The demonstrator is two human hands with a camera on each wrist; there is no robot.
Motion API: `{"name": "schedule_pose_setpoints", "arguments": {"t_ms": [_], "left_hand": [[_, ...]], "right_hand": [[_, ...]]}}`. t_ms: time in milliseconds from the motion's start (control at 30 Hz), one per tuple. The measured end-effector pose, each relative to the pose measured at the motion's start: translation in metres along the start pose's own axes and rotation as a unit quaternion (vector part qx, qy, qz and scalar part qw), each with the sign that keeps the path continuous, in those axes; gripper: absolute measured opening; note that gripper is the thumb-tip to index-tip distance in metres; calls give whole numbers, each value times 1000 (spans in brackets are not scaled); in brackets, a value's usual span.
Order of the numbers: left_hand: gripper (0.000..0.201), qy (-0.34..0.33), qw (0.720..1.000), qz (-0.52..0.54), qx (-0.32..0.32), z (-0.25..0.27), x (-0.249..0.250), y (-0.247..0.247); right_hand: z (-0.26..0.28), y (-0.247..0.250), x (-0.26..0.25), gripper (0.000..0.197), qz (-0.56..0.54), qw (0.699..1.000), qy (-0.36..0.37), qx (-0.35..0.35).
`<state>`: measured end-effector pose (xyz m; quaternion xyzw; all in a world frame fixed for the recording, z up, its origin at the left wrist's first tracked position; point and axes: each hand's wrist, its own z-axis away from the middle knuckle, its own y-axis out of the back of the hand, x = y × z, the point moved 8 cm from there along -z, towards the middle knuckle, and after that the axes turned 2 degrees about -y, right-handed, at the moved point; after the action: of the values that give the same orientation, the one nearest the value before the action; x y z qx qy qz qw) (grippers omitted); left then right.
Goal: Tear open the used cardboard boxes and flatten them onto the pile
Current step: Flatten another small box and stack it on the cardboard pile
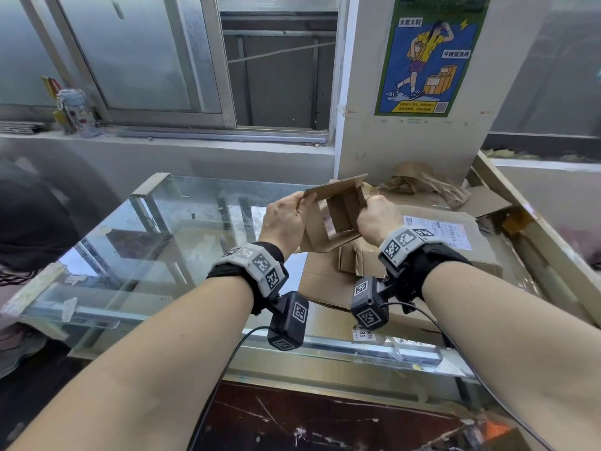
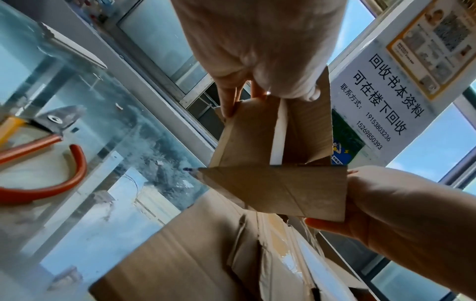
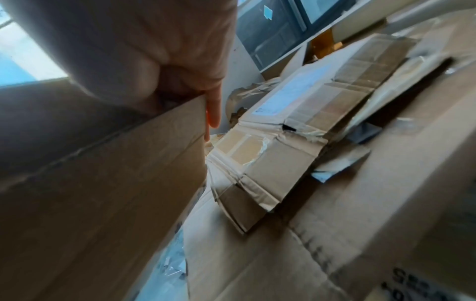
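Note:
A small brown cardboard box [image 1: 341,211], its flaps open and its inside hollow, hangs in the air between both hands over the edge of the pile. My left hand [image 1: 291,211] pinches its left flap, thumb on top. My right hand [image 1: 375,218] grips its right wall. In the left wrist view the box [image 2: 273,183] spreads between the left hand [image 2: 247,85] and the right hand [image 2: 386,205]. The right wrist view has the right hand [image 3: 180,77] curled over the box's edge [image 3: 103,173]. The pile of flattened cardboard [image 1: 422,255] lies below and to the right.
A glass-topped table [image 1: 146,239] runs left of the pile, with red-handled pliers [image 2: 43,138] lying on it. Crumpled brown paper [image 1: 422,183] sits against the pillar behind. A wooden board [image 1: 536,242] leans along the right. A water bottle [image 1: 76,112] stands on the sill.

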<state>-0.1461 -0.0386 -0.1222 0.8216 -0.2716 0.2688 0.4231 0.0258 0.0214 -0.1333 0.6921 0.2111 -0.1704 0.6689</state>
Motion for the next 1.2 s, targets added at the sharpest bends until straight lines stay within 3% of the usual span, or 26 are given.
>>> {"name": "schedule_pose_setpoints", "arguments": {"t_ms": [67, 233, 333, 467, 533, 667, 733, 900, 1067, 1200], "left_hand": [[34, 10, 1000, -1, -10, 1, -3, 1], [38, 88, 996, 7, -26, 1, -8, 1], [41, 145, 989, -28, -30, 0, -10, -2], [85, 238, 968, -69, -40, 2, -24, -2], [94, 275, 959, -57, -45, 3, -36, -1], [75, 321, 947, -32, -13, 7, -51, 9], [68, 326, 945, 8, -27, 9, -51, 6], [52, 327, 939, 93, -46, 12, -47, 5], [41, 350, 911, 188, -113, 17, -43, -7], [41, 343, 903, 212, -146, 21, -35, -12]], "right_hand": [[-5, -2, 6, 22, -68, 998, -9, -7], [-12, -7, 21, 36, -220, 975, -38, -1], [-3, 4, 7, 40, -186, 982, 10, 35], [9, 17, -17, 28, -120, 985, 99, 79], [11, 23, -24, 27, -118, 979, 130, 103], [14, 21, -38, 27, -106, 971, 180, 117], [16, 21, -43, 27, -116, 969, 186, 114], [12, 19, -44, 29, -141, 969, 170, 106], [2, 15, -32, 29, -165, 972, 127, 110], [-8, 12, -18, 28, -209, 968, 89, 102]]}}
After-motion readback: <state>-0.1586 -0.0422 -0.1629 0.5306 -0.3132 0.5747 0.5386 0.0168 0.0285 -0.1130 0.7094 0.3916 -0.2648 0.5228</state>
